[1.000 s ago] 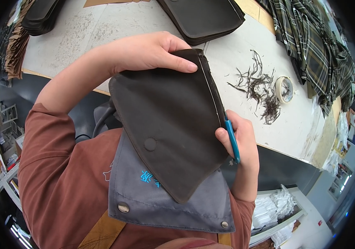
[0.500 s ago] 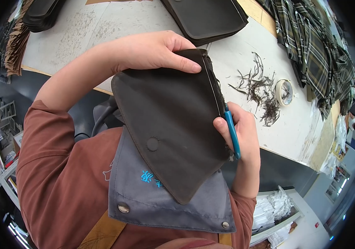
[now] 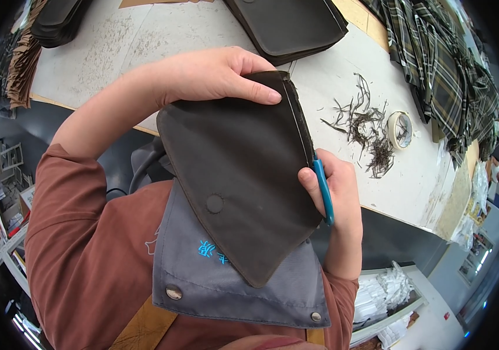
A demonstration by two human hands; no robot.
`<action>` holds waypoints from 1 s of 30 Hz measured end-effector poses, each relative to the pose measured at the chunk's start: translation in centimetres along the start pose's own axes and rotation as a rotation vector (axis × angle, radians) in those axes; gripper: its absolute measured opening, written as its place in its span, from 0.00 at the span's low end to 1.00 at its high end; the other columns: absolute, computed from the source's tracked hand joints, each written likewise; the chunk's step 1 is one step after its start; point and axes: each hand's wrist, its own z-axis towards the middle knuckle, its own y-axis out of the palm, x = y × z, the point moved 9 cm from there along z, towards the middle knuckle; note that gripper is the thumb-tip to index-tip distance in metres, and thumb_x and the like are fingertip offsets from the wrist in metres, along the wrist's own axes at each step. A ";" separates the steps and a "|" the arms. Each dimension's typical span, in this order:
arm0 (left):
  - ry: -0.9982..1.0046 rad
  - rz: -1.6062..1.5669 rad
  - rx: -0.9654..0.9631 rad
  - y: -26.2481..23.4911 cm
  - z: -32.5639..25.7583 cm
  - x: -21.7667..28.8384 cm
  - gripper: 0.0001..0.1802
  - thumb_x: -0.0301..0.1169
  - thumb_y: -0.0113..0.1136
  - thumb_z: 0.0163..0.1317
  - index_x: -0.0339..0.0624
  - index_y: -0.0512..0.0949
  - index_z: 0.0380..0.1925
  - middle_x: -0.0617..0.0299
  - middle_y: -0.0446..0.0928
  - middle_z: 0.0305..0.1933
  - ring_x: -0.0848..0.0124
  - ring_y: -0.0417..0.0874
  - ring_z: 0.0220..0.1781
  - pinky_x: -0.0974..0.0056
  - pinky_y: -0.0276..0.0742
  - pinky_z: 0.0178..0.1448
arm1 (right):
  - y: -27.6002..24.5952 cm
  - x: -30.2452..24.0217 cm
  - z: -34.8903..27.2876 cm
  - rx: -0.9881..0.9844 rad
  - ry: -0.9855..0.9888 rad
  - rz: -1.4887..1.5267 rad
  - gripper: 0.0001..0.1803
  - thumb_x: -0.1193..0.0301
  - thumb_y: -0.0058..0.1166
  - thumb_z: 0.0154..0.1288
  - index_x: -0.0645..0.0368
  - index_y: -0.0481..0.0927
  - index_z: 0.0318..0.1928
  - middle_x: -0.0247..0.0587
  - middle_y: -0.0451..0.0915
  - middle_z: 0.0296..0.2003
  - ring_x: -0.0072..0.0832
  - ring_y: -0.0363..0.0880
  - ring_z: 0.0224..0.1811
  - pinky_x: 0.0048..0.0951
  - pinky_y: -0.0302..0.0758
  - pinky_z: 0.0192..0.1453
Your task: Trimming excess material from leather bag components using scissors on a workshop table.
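Note:
A dark brown leather bag piece (image 3: 232,157) with a pointed flap hangs in front of my chest, over my grey apron (image 3: 179,256). My left hand (image 3: 226,73) grips its far edge, thumb on top and fingers hidden behind. Along the piece's right side runs a stitched seam with a raw dark edge. My right hand (image 3: 340,189) is closed around blue-handled scissors (image 3: 324,192) beside that edge. The scissors' blades are mostly hidden against the seam, so I cannot tell how far apart they are.
Dark trimmed strips (image 3: 366,131) lie scattered on the white table (image 3: 162,35), next to a roll of tape (image 3: 400,130). A stack of dark leather pieces (image 3: 290,26) is at the back, another stack (image 3: 57,20) at the far left. Plaid fabric (image 3: 436,70) is heaped at right.
My right hand and the scissors have shifted slightly left, closer against the seam. My left hand keeps its grip and the leather piece has barely moved.

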 end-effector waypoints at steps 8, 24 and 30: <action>-0.027 -0.063 -0.026 0.4 -0.2 0.1 0.14 0.33 0.58 0.63 0.36 0.78 0.45 0.65 0.80 0.39 0.80 0.78 0.40 0.72 0.75 0.46 | 0.6 0.3 -0.1 -0.076 -0.049 0.065 0.33 0.41 0.53 0.57 0.63 0.66 0.25 0.43 0.62 0.14 0.36 0.61 0.18 0.34 0.65 0.26; 0.006 -0.052 -0.081 0.0 -0.2 0.3 0.16 0.35 0.55 0.65 0.37 0.77 0.48 0.65 0.80 0.42 0.80 0.78 0.41 0.71 0.75 0.47 | 0.4 -0.5 1.4 -0.077 -0.016 0.047 0.33 0.42 0.52 0.59 0.64 0.66 0.24 0.45 0.63 0.13 0.32 0.60 0.17 0.32 0.63 0.23; -0.026 -0.083 -0.083 0.0 -0.2 0.1 0.16 0.34 0.55 0.65 0.36 0.76 0.48 0.65 0.80 0.42 0.80 0.78 0.42 0.71 0.75 0.47 | 0.2 -0.7 1.6 -0.067 -0.011 0.072 0.34 0.42 0.54 0.58 0.65 0.65 0.21 0.45 0.62 0.13 0.32 0.59 0.16 0.32 0.62 0.22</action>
